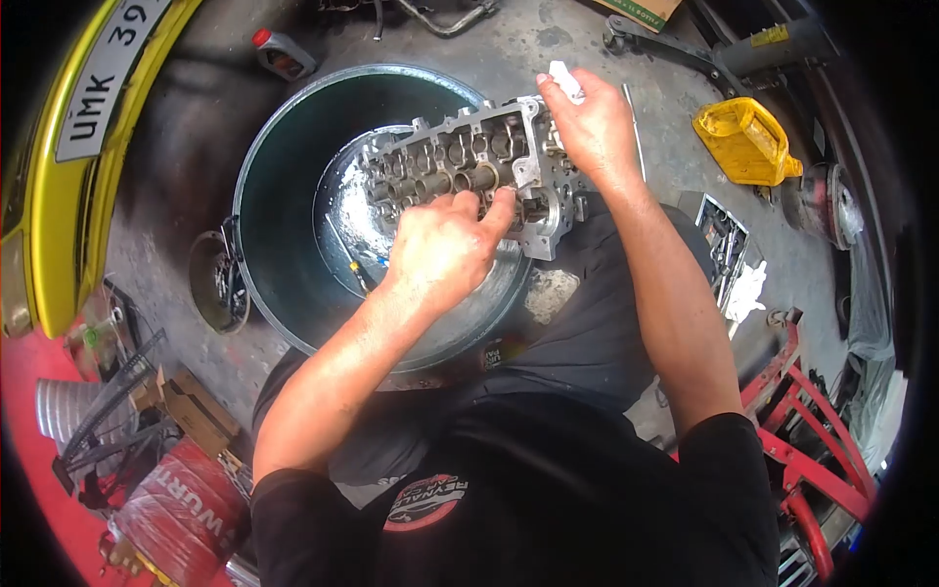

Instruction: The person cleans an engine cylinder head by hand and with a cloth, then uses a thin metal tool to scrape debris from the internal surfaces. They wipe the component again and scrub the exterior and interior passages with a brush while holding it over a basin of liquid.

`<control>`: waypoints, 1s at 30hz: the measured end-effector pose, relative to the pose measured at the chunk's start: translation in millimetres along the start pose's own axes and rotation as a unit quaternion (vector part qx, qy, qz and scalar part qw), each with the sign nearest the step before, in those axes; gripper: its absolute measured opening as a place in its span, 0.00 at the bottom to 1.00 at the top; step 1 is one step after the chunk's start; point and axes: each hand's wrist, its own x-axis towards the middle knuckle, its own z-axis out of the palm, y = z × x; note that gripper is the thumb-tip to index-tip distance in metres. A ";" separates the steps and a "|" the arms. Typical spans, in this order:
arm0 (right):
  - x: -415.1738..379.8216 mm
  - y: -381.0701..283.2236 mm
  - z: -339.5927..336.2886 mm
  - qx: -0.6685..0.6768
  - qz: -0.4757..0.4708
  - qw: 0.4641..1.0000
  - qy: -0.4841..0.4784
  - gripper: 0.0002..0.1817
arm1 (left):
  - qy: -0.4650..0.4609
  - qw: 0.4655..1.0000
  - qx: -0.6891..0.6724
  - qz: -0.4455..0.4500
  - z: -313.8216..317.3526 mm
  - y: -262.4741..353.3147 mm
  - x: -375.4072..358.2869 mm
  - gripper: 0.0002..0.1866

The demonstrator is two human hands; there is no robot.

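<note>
A grey metal engine cylinder head (445, 152) is held tilted over a large dark round tub (269, 186), its row of round bores facing up. My left hand (445, 249) grips its near edge, fingers bent over the metal. At the far right end is my right hand (597, 127), closed on a crumpled white rag (564, 80), perhaps paper, which sticks out between thumb and fingers. Whether this hand also touches the casting is hard to see. Inside the tub, a screwdriver with a yellow and black handle (358, 271) leans below the head, beside shiny wet-looking metal.
Left of the tub stands a small bucket of parts (220, 284); a grey bottle with red cap (284, 56) is behind it. To the right lie a yellow jug (745, 142), a tool tray (719, 245) and a red metal frame (817, 421). A yellow car bumper (68, 215) borders the left.
</note>
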 end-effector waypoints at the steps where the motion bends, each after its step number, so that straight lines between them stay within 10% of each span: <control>1: 0.6 -1.0 -0.7 -0.001 0.002 1.000 -0.002 0.21 | -0.001 1.000 0.007 0.002 0.0 -0.3 1.6 0.25; 20: 3.4 5.9 2.1 0.004 0.000 1.000 -0.008 0.23 | -0.082 0.979 0.138 0.125 -8.9 1.7 37.9 0.24; 22: 4.1 8.0 5.5 -0.001 -0.004 1.000 -0.003 0.24 | -0.234 0.965 0.062 0.099 -30.7 -0.7 69.9 0.14; 24: 3.6 5.3 2.5 -0.008 -0.008 1.000 -0.008 0.24 | -0.175 0.970 -0.130 0.111 -13.2 -30.1 76.2 0.14; 27: 4.5 9.9 4.6 -0.029 -0.048 0.998 0.008 0.24 | -0.159 0.928 -0.333 0.055 4.6 -49.4 78.6 0.14; 30: 5.2 16.7 6.1 -0.041 -0.077 0.996 0.028 0.25 | -0.357 0.756 -0.483 -0.260 -19.8 -52.3 77.6 0.13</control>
